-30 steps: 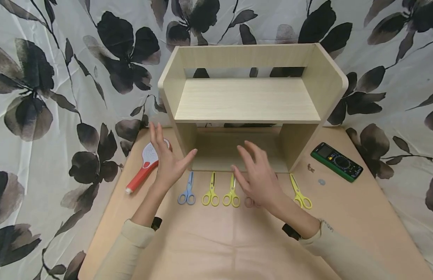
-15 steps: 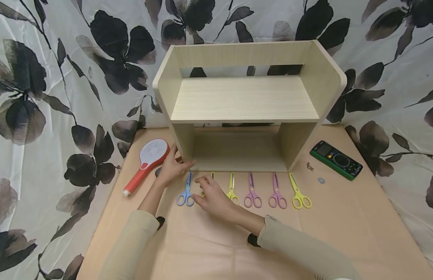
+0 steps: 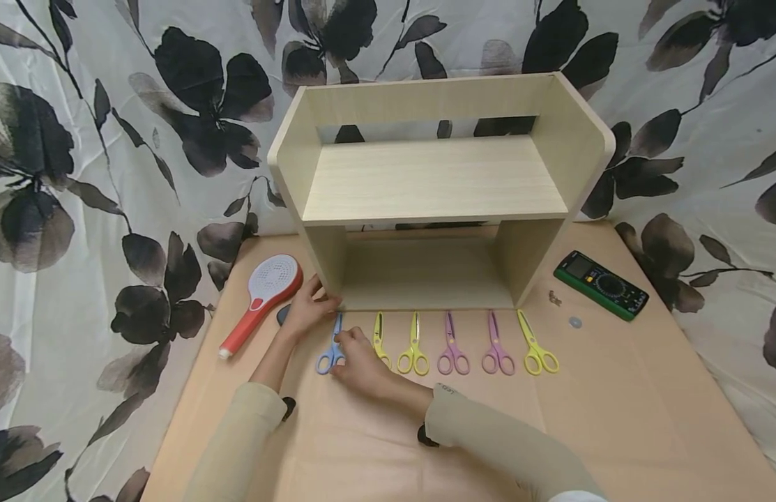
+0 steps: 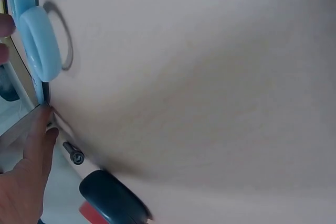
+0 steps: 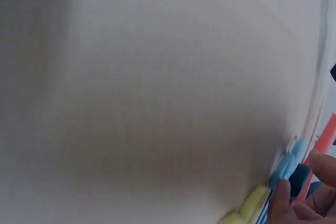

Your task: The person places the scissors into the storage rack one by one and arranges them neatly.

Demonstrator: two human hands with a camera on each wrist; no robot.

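In the head view my left hand (image 3: 309,309) is at the lower left front corner of the pale wooden shelf unit (image 3: 434,178). Its fingertips are close to the blade tips of the blue scissors (image 3: 327,360). My right hand (image 3: 364,364) reaches in from the right, thumb and fingers spread beside the scissors' handles; whether they touch is unclear. Up close, the left wrist view has the blue handles (image 4: 41,45) casting a shadow on the table, with a left finger at the blades' end. A small screw (image 4: 73,153) and a dark rounded object (image 4: 113,198) lie near that hand.
Yellow scissors (image 3: 413,357) and purple scissors (image 3: 453,355) continue the row along the shelf's front edge. A red-and-white brush-like tool (image 3: 259,303) lies left, a green multimeter (image 3: 601,284) right. Near the multimeter are a grey disc (image 3: 575,322) and small brown pieces (image 3: 554,298).
My left hand has come down from beside the shelf to its lower left corner. My right hand has swept left and down, across the yellow scissors, to the blue scissors.
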